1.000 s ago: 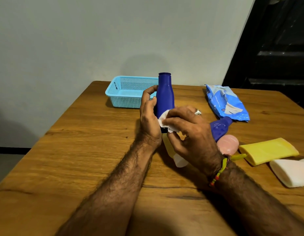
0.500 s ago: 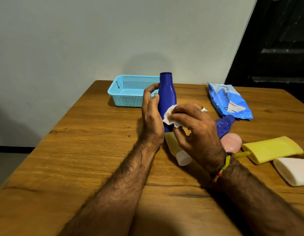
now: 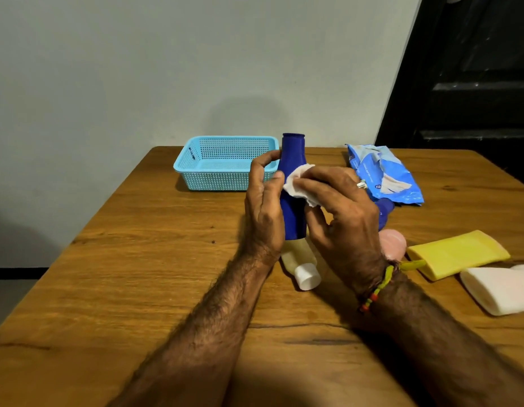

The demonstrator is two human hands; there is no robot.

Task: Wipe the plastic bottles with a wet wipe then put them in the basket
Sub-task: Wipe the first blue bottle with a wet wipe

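Left hand grips dark blue bottle upright above wooden table; right hand pinches white wet wipe against bottle's side; light blue basket just behind, near far table edge; other bottles lie right of hands; wipes pack beyond them.

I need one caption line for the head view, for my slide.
Left hand holds a blue bottle upright while the right hand rubs it with a wet wipe.
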